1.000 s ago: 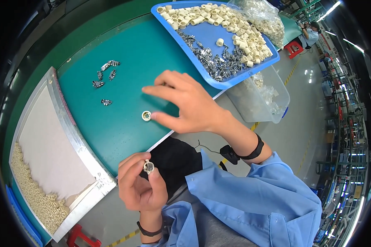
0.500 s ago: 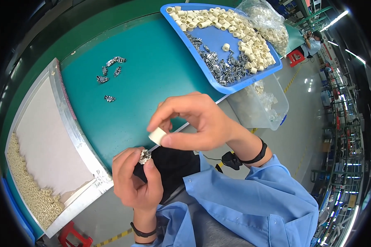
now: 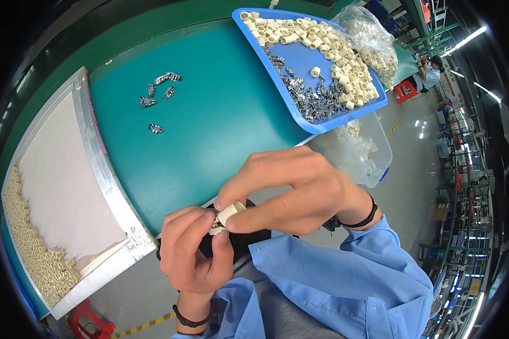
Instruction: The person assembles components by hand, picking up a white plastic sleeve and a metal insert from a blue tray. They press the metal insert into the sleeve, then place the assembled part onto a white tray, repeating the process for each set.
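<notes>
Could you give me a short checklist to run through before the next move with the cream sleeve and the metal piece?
1. Right hand pinches the cream sleeve between thumb and fingers: ok.
2. Left hand holds the small metal piece at its fingertips: ok.
3. Sleeve and metal piece meet just off the edge of the teal table: ok.
4. Sleeve fully seated on the metal piece: cannot tell, fingers hide the joint.
5. Blue tray holds more cream sleeves and metal clips: ok.
6. Metal-framed tray at the left has bare room beside its heap of cream parts: ok.
</notes>
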The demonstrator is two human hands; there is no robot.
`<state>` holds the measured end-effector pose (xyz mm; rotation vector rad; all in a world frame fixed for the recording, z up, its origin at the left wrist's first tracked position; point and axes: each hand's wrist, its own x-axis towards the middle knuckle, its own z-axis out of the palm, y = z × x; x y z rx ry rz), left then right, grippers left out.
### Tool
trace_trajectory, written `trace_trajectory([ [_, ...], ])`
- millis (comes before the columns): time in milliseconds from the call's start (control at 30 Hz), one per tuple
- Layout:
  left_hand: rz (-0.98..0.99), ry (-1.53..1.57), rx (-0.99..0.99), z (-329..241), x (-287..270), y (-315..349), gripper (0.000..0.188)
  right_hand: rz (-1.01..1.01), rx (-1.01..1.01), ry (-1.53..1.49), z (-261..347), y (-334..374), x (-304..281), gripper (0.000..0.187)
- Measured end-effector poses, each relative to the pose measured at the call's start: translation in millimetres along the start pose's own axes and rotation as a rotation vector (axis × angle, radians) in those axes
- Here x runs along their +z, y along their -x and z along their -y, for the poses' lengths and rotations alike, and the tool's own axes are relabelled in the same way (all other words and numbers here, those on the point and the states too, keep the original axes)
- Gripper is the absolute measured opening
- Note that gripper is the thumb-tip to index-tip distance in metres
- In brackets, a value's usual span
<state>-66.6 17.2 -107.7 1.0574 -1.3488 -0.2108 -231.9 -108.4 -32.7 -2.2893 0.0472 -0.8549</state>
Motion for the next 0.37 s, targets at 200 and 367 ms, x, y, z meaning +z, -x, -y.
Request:
trace_trajectory([
  [200,0.029,0.089,-0.008,-2.3,0.3,-1.1,0.036,-0.005,-0.123,0.019,2.8,-0.3,-1.7,0.01],
  [367,0.068,0.107,-0.001,-4.9,-2.8,1.8,0.039,0.015,-0.196,0.029,3.6,3.0,-3.3,0.009],
])
